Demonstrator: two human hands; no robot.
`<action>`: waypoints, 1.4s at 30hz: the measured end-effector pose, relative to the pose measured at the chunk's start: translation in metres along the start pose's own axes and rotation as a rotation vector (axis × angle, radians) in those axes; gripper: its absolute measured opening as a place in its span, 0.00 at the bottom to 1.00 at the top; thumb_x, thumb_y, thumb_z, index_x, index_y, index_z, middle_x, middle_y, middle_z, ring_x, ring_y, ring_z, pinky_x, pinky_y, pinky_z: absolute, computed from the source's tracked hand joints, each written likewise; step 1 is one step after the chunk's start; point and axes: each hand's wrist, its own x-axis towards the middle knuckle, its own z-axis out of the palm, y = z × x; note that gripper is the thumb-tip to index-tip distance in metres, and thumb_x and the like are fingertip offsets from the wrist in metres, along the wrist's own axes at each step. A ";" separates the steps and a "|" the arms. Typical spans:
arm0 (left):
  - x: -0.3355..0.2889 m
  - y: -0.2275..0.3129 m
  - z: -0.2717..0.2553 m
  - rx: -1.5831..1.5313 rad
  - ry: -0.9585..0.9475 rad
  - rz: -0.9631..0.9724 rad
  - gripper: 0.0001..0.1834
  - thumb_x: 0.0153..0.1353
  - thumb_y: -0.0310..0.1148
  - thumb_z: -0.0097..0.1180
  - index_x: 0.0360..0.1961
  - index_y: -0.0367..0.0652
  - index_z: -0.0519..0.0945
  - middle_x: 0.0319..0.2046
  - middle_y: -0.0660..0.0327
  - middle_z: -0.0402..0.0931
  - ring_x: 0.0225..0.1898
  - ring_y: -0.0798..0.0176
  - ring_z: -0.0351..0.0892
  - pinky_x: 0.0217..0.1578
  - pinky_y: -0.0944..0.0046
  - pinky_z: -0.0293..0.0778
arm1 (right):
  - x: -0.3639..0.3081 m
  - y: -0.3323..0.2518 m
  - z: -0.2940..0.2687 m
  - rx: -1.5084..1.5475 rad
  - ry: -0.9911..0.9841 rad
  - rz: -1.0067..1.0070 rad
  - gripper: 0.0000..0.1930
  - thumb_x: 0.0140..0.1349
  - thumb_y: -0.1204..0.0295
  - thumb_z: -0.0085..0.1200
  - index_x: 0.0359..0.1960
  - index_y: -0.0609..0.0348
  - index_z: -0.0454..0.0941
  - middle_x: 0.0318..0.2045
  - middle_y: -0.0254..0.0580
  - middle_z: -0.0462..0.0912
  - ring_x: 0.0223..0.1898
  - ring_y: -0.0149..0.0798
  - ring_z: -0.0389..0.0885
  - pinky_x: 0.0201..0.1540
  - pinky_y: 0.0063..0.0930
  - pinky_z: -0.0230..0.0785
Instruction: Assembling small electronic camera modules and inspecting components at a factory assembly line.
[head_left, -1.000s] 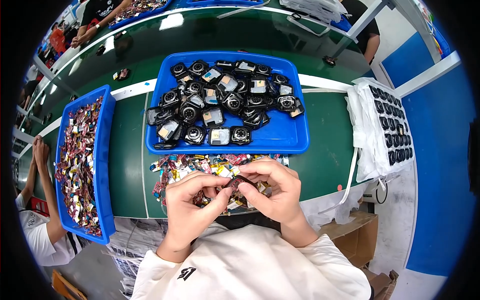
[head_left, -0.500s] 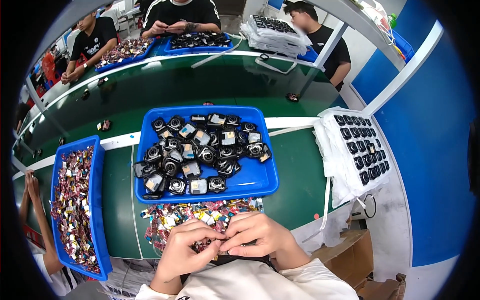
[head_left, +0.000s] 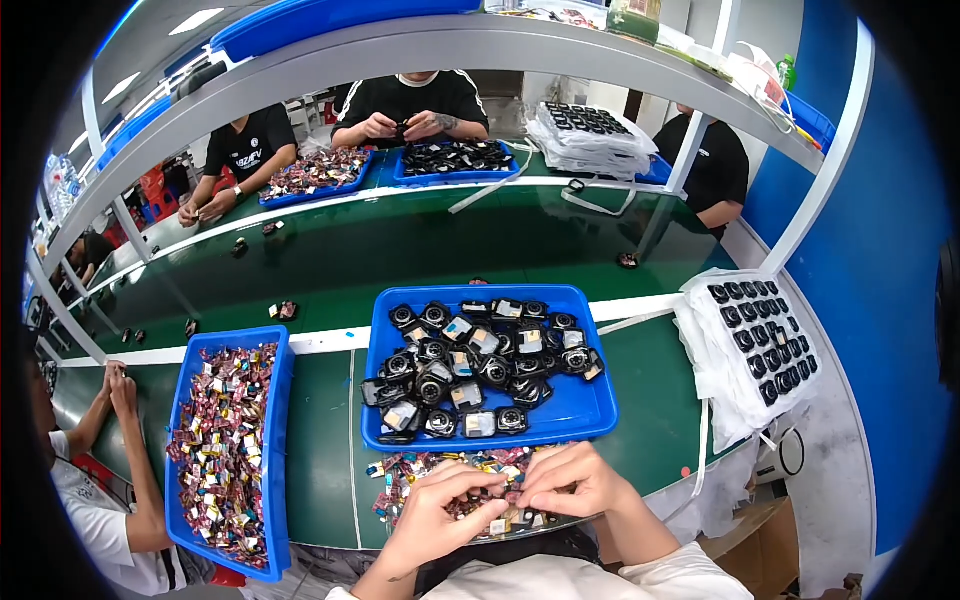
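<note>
Clock centred on the hands, 12 pointing away from the wearer. Small reddish part (head_left: pixel 512 496) at the centre, between the fingertips, above a pile of loose components (head_left: pixel 410 467) on the green table (head_left: pixel 325 430). Part mostly hidden: cannot tell its long axis or which way it points. Left hand (head_left: pixel 440 512) comes in from 7, thumb and forefinger curved toward 2–3. Right hand (head_left: pixel 575 485) from 4–5, fingers bent toward 9. Both sets drawn in close; cannot tell whether either grips the part.

At 12, blue tray (head_left: pixel 575 412), long axis 3 to 9, heaped with black watch casings (head_left: pixel 495 372) facing mixed ways. At 9, blue bin (head_left: pixel 279 450) of small parts, long axis roughly 12 to 6. At 2, white-wrapped stack (head_left: pixel 703 325) bearing rows of dark pieces.
</note>
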 end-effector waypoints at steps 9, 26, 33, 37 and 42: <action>-0.054 -0.051 -0.064 0.164 0.528 -0.050 0.01 0.53 0.19 0.59 0.26 0.33 0.81 0.23 0.58 0.79 0.23 0.72 0.72 0.25 0.73 0.66 | -0.011 0.026 -0.012 -0.294 0.682 -0.048 0.05 0.51 0.83 0.52 0.22 0.72 0.80 0.21 0.48 0.81 0.23 0.37 0.77 0.28 0.27 0.68; -0.054 -0.065 -0.072 -0.359 0.650 -0.296 0.11 0.64 0.23 0.48 0.26 0.31 0.80 0.39 0.53 0.80 0.33 0.72 0.74 0.35 0.74 0.70 | -0.005 0.026 -0.007 -0.506 0.604 -0.006 0.06 0.46 0.77 0.53 0.20 0.69 0.80 0.19 0.45 0.80 0.22 0.37 0.76 0.27 0.25 0.66; -0.070 -0.079 -0.079 0.015 0.530 -0.036 0.11 0.42 0.13 0.43 0.12 0.38 0.72 0.36 0.55 0.81 0.36 0.60 0.73 0.38 0.64 0.69 | -0.007 0.020 -0.005 -0.510 0.549 -0.012 0.07 0.46 0.75 0.55 0.21 0.69 0.81 0.19 0.44 0.80 0.22 0.37 0.75 0.26 0.26 0.66; -0.067 -0.073 -0.077 0.051 0.580 -0.050 0.12 0.42 0.12 0.40 0.10 0.38 0.66 0.32 0.55 0.79 0.34 0.61 0.71 0.37 0.66 0.67 | -0.009 0.017 -0.004 -0.486 0.535 -0.066 0.07 0.46 0.74 0.56 0.23 0.68 0.82 0.19 0.45 0.80 0.22 0.39 0.76 0.28 0.27 0.67; -0.055 -0.047 -0.084 -0.552 0.709 -0.291 0.16 0.63 0.35 0.48 0.47 0.36 0.76 0.48 0.54 0.74 0.44 0.64 0.71 0.41 0.67 0.68 | -0.004 0.021 -0.003 -0.454 0.534 -0.067 0.07 0.43 0.77 0.55 0.22 0.68 0.81 0.18 0.45 0.79 0.22 0.39 0.76 0.28 0.28 0.68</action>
